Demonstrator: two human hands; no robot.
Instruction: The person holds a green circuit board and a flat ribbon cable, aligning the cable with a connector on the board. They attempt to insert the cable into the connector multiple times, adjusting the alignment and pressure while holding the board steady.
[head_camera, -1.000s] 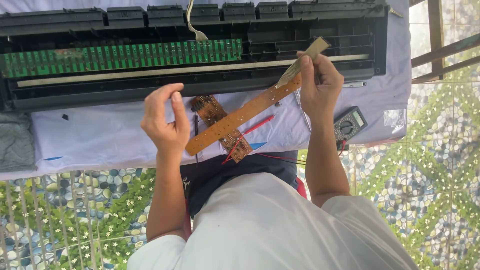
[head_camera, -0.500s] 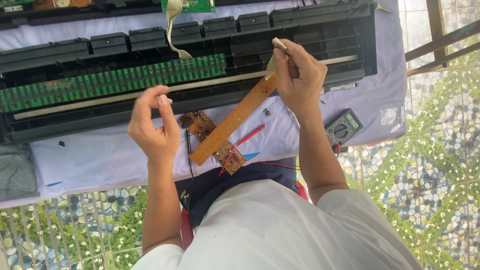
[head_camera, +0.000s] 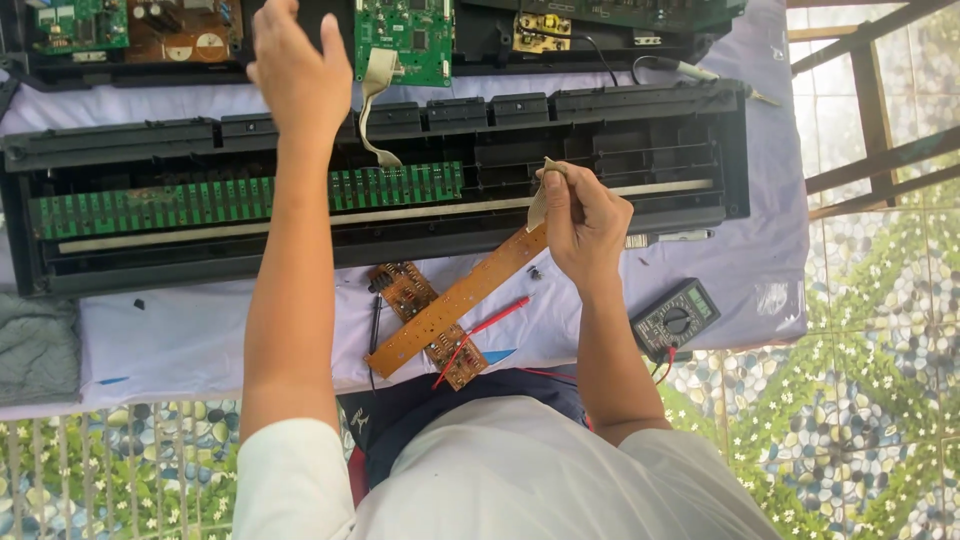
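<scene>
My right hand (head_camera: 583, 222) grips one end of a long brown circuit board strip (head_camera: 455, 303), held slanted above the white cloth, with a pale ribbon end sticking up by my thumb. My left hand (head_camera: 298, 72) reaches far forward with fingers spread and nothing in it, over the back of the opened black keyboard chassis (head_camera: 610, 150). A long green circuit board (head_camera: 200, 203) lies inside that chassis. A smaller brown board (head_camera: 402, 290) lies under the strip on the cloth.
A multimeter (head_camera: 676, 318) with red lead (head_camera: 485, 328) sits at the right on the white cloth (head_camera: 180, 340). Green (head_camera: 403, 38) and brown boards (head_camera: 180, 30) lie at the far side. A grey rag (head_camera: 38, 350) is at the left. Patterned floor lies below.
My left hand went from hovering near the strip to reaching far over the chassis. My right hand with the strip shifted slightly; the view tilted so more of the far boards show.
</scene>
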